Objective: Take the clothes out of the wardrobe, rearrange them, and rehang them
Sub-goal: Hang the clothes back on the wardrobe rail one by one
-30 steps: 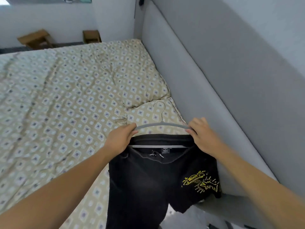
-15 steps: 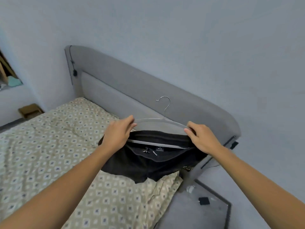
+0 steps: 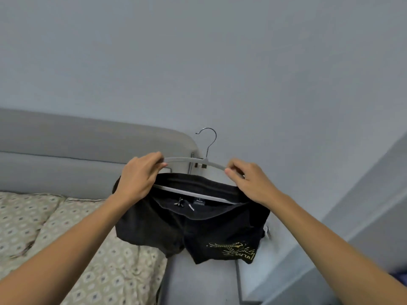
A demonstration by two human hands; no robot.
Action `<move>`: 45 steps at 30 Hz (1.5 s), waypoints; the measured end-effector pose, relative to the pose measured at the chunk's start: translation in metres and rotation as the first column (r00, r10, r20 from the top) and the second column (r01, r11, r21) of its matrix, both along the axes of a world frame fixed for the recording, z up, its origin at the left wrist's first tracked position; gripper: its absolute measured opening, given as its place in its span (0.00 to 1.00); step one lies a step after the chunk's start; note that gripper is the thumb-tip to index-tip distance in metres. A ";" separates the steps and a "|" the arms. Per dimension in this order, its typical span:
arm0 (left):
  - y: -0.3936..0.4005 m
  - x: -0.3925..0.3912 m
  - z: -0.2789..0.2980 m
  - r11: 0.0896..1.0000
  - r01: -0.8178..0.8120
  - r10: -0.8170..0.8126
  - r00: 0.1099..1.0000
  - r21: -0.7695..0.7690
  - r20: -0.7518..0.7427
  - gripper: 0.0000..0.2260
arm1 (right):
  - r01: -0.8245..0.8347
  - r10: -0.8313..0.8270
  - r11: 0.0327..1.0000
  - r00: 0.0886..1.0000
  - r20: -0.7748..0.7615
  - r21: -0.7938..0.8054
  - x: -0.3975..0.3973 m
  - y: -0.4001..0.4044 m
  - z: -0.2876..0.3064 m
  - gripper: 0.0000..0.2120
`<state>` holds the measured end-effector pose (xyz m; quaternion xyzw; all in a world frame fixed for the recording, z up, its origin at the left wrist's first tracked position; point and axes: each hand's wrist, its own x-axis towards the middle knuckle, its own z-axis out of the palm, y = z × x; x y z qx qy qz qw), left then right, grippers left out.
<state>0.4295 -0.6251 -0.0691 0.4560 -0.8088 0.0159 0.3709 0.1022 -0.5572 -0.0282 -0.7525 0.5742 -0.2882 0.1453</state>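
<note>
A grey hanger (image 3: pixel 193 160) with a metal hook is held up in front of me. My left hand (image 3: pixel 137 176) grips its left shoulder and my right hand (image 3: pixel 248 183) pinches its right shoulder. Black shorts (image 3: pixel 187 225) with a yellow print on one leg hang folded over the hanger's lower bar, their waistband and drawstring facing me. The shorts dangle above the bed's edge. No wardrobe is in view.
A bed with a patterned cover (image 3: pixel 72 245) lies at lower left. Its grey padded headboard (image 3: pixel 92 155) runs along the wall (image 3: pixel 198 62). A grey panel or door edge (image 3: pixel 363 194) rises at right, with floor below it.
I have lifted the hanger with the shorts off the bed and my view has swung right, from the mattress toward the headboard's end and the wall. Both hands kept their hold.
</note>
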 end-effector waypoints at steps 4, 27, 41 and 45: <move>0.026 -0.091 -0.007 0.987 0.159 -0.159 0.987 0.018 -0.018 0.10 | 0.104 -0.106 0.994 0.991 0.080 0.028 -0.066 0.063 0.008 0.06; 0.160 -0.421 -0.034 0.404 0.911 -0.913 0.408 0.088 -0.034 0.15 | 0.837 -0.811 0.519 0.418 0.410 0.172 -0.203 0.363 0.009 0.27; 0.333 -0.543 -0.050 0.319 0.942 -0.937 0.330 0.105 -0.113 0.23 | 0.957 -0.851 0.046 -0.111 0.513 0.285 -0.186 0.496 0.016 0.39; 0.386 -0.554 -0.060 0.254 0.938 -0.959 0.276 0.234 -0.066 0.37 | 0.952 -0.812 -0.069 -0.228 0.537 0.300 -0.199 0.526 0.014 0.37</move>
